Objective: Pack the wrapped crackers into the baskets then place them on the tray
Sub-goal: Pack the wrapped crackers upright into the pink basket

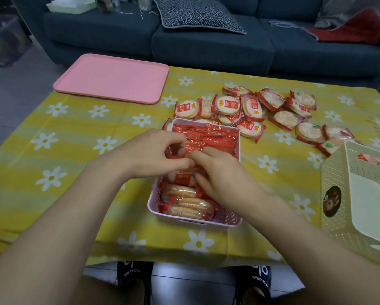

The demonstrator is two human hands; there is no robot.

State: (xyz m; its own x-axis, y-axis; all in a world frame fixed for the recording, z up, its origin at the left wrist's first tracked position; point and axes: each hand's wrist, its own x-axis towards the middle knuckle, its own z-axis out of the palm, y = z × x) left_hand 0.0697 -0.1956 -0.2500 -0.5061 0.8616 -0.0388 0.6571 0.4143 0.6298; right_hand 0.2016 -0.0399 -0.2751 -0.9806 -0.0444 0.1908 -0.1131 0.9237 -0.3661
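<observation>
Both hands point(184, 164) crowd the nearly full pink basket point(234, 219).

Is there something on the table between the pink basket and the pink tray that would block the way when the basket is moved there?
Nothing visible does. Between the pink basket and the pink tray lies only bare flowered tablecloth. The loose crackers lie to the right, off that path.

Basket point(233, 219) near table's front edge holds packed crackers point(185, 205), both hands point(154, 155) over it; loose crackers point(250, 106) lie behind and to its right, tray point(112, 78) behind-left, second basket point(338, 194) at far right.
</observation>
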